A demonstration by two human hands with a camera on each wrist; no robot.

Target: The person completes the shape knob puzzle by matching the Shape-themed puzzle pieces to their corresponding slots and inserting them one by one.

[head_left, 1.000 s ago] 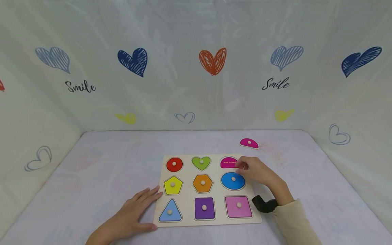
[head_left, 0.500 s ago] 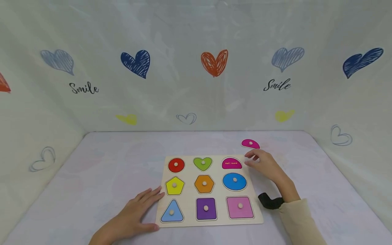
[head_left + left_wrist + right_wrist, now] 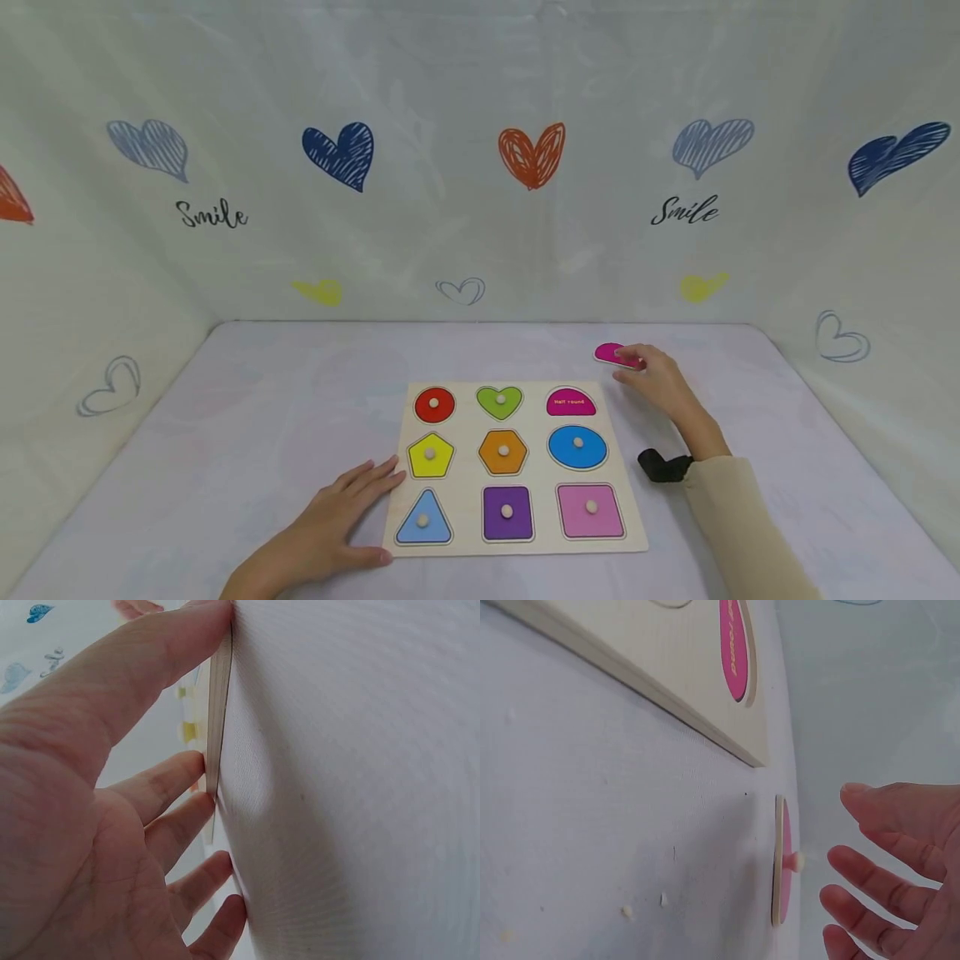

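A wooden knob puzzle board [image 3: 465, 467] lies flat on the table. Along its left edge my left hand [image 3: 322, 525] is spread; in the left wrist view its thumb [image 3: 142, 667] and two fingertips touch the board's edge [image 3: 218, 712]. Beyond the board's back right corner lies a magenta half-round piece [image 3: 606, 353] with a small knob [image 3: 798, 862]. My right hand [image 3: 656, 379] hovers over that piece's right part, fingers loosely bent and parted. In the right wrist view those fingertips stand just short of the knob. The "Half round" recess [image 3: 572, 403] shows its printed bottom.
Eight knobbed pieces sit in the board's other recesses, among them a red circle [image 3: 434, 405], a blue oval [image 3: 577, 448] and a purple square [image 3: 507, 513]. A black wrist mount [image 3: 663, 467] sticks out by the right sleeve. A heart-printed curtain [image 3: 420, 233] closes the back.
My right hand has moved from the half-round recess back and right, to the loose half-round piece. The left hand has stayed at the board's edge. The whole head view has shifted slightly.
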